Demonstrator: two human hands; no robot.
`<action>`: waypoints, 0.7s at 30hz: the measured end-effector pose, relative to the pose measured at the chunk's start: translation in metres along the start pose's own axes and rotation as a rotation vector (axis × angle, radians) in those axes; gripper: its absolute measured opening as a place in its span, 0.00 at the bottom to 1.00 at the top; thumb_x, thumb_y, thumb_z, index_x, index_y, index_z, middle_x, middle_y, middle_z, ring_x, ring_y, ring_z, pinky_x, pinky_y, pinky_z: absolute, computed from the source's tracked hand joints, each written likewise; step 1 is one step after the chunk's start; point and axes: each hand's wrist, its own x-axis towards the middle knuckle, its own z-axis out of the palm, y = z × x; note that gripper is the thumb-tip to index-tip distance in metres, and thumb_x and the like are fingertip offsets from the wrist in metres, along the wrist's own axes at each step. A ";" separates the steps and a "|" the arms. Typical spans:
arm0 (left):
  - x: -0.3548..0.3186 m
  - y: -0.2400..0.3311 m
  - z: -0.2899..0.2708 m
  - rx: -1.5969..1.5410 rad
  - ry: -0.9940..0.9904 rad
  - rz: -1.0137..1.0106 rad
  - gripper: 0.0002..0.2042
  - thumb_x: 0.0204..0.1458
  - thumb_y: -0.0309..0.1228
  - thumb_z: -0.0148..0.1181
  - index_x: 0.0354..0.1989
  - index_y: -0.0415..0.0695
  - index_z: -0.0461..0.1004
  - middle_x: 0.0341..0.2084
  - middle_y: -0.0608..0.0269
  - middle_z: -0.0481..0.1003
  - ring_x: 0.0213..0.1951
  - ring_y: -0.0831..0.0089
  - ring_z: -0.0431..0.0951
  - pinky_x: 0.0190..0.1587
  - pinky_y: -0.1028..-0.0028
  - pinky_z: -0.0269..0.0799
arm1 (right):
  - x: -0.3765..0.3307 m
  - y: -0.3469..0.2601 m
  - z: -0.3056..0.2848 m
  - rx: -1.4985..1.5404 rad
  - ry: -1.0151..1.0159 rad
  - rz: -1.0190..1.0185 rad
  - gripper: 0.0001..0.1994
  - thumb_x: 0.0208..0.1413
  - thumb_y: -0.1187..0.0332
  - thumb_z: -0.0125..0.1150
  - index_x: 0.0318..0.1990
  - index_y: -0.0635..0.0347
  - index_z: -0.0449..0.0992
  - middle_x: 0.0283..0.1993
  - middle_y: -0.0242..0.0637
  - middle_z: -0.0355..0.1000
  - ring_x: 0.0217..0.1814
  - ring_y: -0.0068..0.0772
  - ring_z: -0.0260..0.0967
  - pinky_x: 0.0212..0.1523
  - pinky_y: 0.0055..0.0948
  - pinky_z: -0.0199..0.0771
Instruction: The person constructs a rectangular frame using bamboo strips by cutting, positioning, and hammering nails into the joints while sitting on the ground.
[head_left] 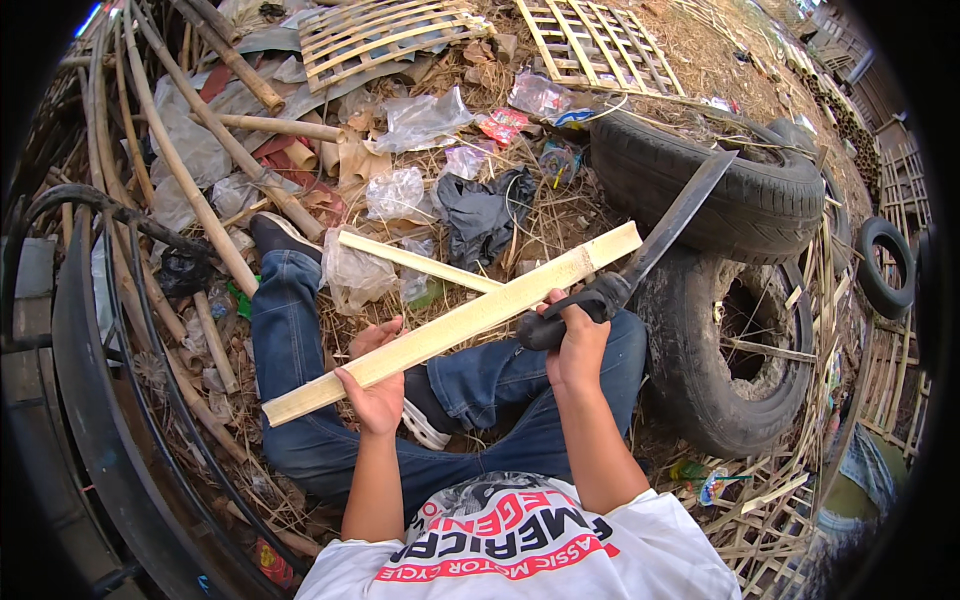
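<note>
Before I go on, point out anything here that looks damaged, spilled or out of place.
Litter stands out: a black plastic bag and a clear plastic bag lie crumpled among the straw beyond the held bamboo strip, seemingly discarded. The lower tyre on the right looks grimy and crusted, perhaps old.

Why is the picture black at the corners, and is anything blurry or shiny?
Head view: a round fisheye picture leaves the corners black; head view: the bamboo strip and knife look fairly sharp, a clear plastic bag has pale shiny patches, and the far right rim looks dimmer and softer.
</note>
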 end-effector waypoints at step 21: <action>0.070 -0.055 0.049 0.417 -0.894 -1.084 0.18 0.53 0.42 0.63 0.40 0.41 0.68 0.22 0.69 0.68 0.25 0.78 0.69 0.31 0.75 0.67 | 0.003 -0.003 -0.029 -0.520 -0.075 -0.205 0.05 0.43 0.80 0.63 0.28 0.66 0.72 0.23 0.34 0.72 0.21 0.21 0.69 0.21 0.21 0.67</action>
